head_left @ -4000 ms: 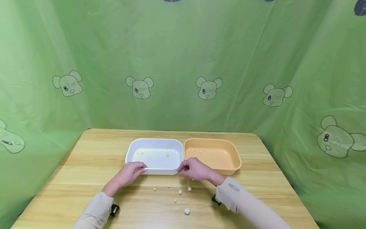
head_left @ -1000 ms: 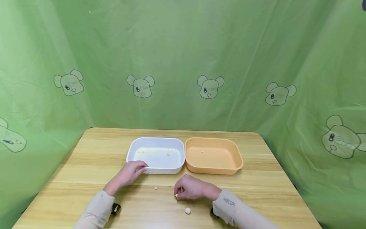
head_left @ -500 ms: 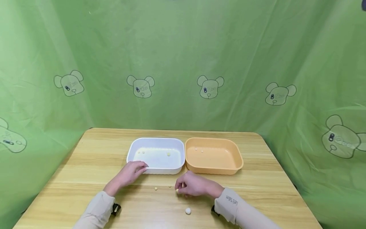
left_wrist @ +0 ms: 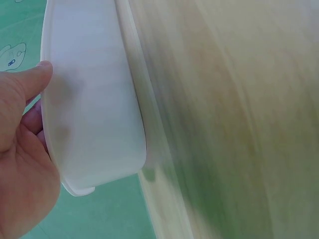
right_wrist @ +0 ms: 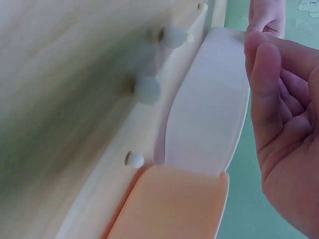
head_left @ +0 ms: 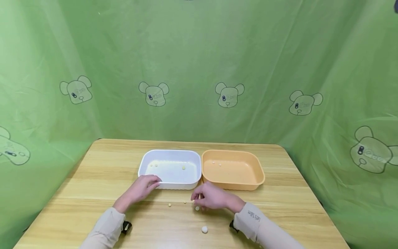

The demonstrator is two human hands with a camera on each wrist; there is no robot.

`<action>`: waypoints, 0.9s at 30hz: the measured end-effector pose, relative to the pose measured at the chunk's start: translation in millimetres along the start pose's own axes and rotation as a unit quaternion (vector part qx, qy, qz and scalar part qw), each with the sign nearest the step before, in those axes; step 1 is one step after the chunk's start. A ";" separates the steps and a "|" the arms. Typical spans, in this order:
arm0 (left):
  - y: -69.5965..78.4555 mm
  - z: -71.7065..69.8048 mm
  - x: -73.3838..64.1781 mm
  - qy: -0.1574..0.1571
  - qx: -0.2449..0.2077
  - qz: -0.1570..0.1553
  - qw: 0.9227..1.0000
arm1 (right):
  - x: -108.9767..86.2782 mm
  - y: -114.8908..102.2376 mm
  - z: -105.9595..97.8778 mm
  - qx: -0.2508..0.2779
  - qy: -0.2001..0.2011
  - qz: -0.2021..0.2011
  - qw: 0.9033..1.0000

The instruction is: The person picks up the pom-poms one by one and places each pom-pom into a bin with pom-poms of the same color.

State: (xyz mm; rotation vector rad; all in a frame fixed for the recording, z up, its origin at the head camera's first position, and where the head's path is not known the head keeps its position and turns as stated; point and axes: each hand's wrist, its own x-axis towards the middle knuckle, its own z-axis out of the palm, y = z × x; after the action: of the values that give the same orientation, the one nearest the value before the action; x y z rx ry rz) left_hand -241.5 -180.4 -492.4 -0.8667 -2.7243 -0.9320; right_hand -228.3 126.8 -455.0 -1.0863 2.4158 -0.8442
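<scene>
My left hand (head_left: 143, 187) grips the front rim of the white plastic tray (head_left: 177, 186); in the left wrist view its thumb (left_wrist: 39, 78) lies outside the wall, other fingers on the inner side. In front of the trays, my right hand (head_left: 211, 196) pinches a small yellow ball (head_left: 192, 201) between thumb and fingertips. In the right wrist view those fingers hide nearly all of it. Under this hand a white ball (head_left: 197, 208) lies on the table, and a larger white ball (head_left: 204, 229) is closer to me. Two small yellow balls, one left (head_left: 169, 205) and one tiny (head_left: 185, 202), lie between the hands.
An orange tray (head_left: 237, 186) stands against the white tray's right side, with two small pale balls (head_left: 220, 165) inside. The white tray contains three small yellowish balls (head_left: 183, 168). Another white ball (right_wrist: 134, 159) lies by the orange tray. A green curtain (head_left: 192, 121) surrounds the wooden table (head_left: 109, 162).
My right hand left the white tray's corner for the table, picked up a yellow ball there, and has since risen slightly toward the trays with it. The left hand has stayed on the rim.
</scene>
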 end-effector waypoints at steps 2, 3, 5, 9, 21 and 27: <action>0.4 0.1 -0.2 0.000 0.000 -0.001 1.000 | -0.6 -0.5 -1.9 0.009 0.003 0.003 1.000; 0.5 0.1 -0.3 0.000 0.000 -0.001 1.000 | -0.9 -0.8 -2.7 0.014 0.005 0.005 1.000; 1.3 -0.5 -0.4 0.000 -0.002 -0.001 1.000 | -1.2 -1.0 -4.1 0.020 0.010 0.008 1.000; 2.6 -1.6 -0.4 -0.001 -0.005 -0.002 1.000 | -1.3 -0.6 -6.0 0.027 0.020 0.014 0.999; 2.9 -0.8 -0.7 0.000 -0.001 0.000 1.000 | -1.4 6.0 -14.0 0.026 0.058 -0.003 0.998; 3.9 -1.6 -0.6 0.001 -0.001 0.001 1.000 | 0.5 7.5 -22.1 0.015 0.090 -0.007 0.996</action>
State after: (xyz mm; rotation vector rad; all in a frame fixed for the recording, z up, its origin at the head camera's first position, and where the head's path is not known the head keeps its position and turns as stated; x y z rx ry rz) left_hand -238.9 -179.2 -489.2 -0.8682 -2.7220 -0.9336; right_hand -244.6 138.7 -443.2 -1.0588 2.5345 -1.0215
